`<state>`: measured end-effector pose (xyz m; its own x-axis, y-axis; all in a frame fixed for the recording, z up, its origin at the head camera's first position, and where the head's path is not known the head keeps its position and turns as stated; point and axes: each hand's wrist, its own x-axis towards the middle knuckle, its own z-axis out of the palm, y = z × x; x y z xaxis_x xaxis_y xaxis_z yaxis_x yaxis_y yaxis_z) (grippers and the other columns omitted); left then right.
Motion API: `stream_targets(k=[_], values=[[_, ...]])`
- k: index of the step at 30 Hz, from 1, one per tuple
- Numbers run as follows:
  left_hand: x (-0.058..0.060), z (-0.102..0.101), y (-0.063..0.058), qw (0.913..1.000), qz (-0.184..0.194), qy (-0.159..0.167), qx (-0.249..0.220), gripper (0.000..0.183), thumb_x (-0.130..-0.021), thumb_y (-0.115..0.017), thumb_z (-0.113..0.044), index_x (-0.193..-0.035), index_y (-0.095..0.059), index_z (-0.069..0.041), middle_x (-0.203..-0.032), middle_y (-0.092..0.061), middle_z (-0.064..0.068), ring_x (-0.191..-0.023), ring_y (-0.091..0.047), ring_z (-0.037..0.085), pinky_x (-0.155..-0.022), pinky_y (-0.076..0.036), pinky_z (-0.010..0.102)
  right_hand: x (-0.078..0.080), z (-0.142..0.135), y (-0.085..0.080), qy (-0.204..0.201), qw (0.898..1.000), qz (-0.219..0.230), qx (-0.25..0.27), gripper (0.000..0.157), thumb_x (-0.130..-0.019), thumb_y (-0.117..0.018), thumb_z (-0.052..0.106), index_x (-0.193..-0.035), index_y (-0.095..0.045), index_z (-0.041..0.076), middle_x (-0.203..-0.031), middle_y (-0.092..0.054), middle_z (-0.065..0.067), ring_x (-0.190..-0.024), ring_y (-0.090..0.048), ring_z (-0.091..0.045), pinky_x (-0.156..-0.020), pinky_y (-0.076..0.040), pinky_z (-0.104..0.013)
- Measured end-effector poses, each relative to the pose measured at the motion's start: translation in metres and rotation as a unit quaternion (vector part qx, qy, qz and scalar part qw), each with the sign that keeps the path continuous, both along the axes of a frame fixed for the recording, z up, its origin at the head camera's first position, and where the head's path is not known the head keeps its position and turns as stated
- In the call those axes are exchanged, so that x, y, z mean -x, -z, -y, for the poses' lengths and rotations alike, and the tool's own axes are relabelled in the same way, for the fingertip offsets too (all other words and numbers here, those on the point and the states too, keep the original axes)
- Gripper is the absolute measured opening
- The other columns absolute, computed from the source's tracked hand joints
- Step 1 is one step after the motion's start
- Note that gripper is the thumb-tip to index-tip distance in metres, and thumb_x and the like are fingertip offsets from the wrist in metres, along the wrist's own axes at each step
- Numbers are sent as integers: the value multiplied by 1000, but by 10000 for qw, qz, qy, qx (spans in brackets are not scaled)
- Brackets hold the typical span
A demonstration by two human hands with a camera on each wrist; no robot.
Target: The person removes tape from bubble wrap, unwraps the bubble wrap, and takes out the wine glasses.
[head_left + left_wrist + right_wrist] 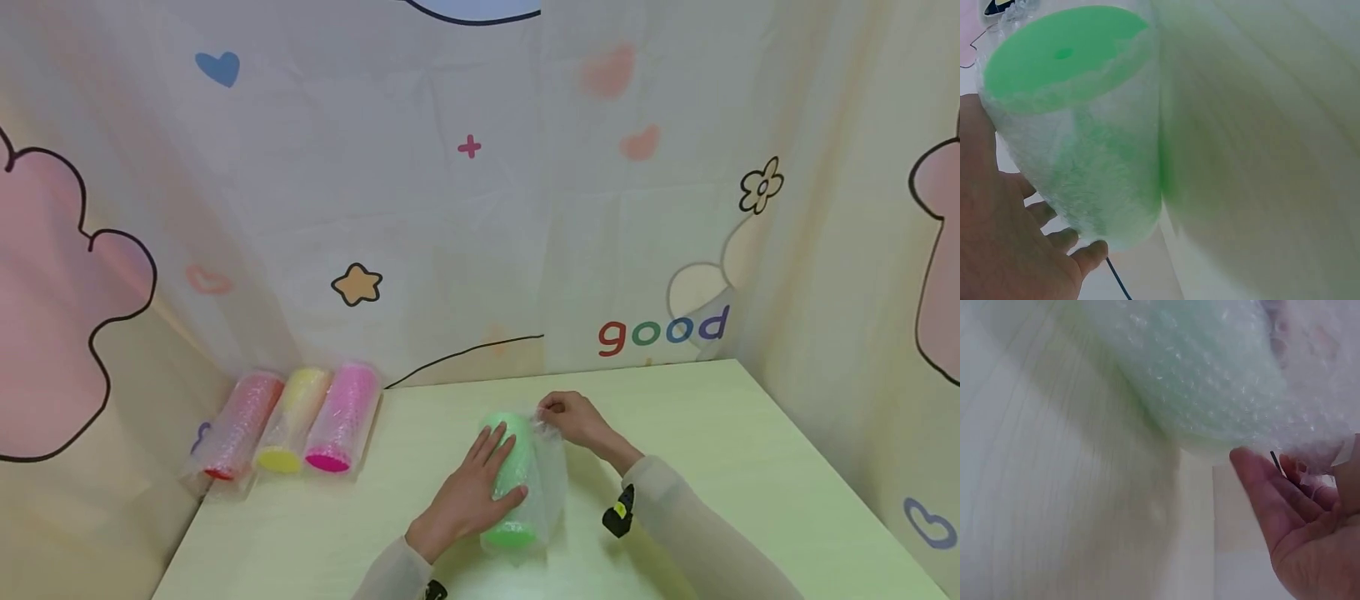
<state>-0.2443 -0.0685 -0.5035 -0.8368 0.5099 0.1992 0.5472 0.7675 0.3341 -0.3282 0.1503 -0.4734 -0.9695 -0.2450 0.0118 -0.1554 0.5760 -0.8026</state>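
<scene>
A light green cylinder (513, 475) in bubble wrap lies on the table in front of me. In the left wrist view its flat green end (1063, 55) has a small dimple at the centre. My left hand (471, 493) rests on the cylinder's near side, fingers spread along it and thumb across the front. At the far right corner, my right hand (573, 417) pinches the edge of the bubble wrap (553, 475) between thumb and fingers. A loose flap of this wrap hangs out to the right of the cylinder. In the right wrist view the bubble wrap (1210, 381) covers the cylinder's side.
Three more wrapped cylinders lie side by side at the table's back left: a red one (243, 425), a yellow one (292, 421) and a pink one (343, 417). A printed curtain (420, 192) stands behind the pale table (720, 467) and along both sides.
</scene>
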Motion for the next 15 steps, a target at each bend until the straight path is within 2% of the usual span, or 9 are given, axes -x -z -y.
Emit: stream_targets(k=[4, 7, 11, 15], values=[[0, -5, -7, 9998, -204, -36, 21, 70, -91, -41, -57, -146, -30, -15, -158, -16, 3, -147, -12, 26, -114, -28, 45, -1, 5, -7, -369, 9948, -558, -767, 21, -91, -56, 17, -109, -65, 10, -108, -67, -5, -102, -63, -23, -77, -54, -33], [3, -12, -13, 9997, -252, -32, -30, 68, -91, -45, -55, -144, -35, -13, -157, -19, 5, -146, -14, 26, -115, -26, 46, 1, 8, -14, -597, 9882, -747, -1193, 27, -89, -57, 16, -114, -64, 9, -112, -67, -6, -106, -62, -25, -82, -54, -37], [6, -21, -14, 9998, -89, -28, 148, 68, -92, -43, -54, -146, -31, -14, -158, -16, 4, -147, -10, 24, -116, -21, 50, 4, 13, -19, -721, 9824, -841, -1507, 23, -89, -60, 23, -108, -69, 12, -106, -70, -3, -101, -64, -20, -84, -53, -37], [7, -25, -11, 9991, -14, -129, 395, 70, -93, -40, -56, -147, -28, -14, -159, -12, 3, -148, -5, 23, -116, -18, 53, 4, 16, -20, -788, 9790, -1055, -1556, 18, -89, -61, 24, -99, -71, 13, -98, -72, -1, -92, -66, -17, -78, -53, -34]])
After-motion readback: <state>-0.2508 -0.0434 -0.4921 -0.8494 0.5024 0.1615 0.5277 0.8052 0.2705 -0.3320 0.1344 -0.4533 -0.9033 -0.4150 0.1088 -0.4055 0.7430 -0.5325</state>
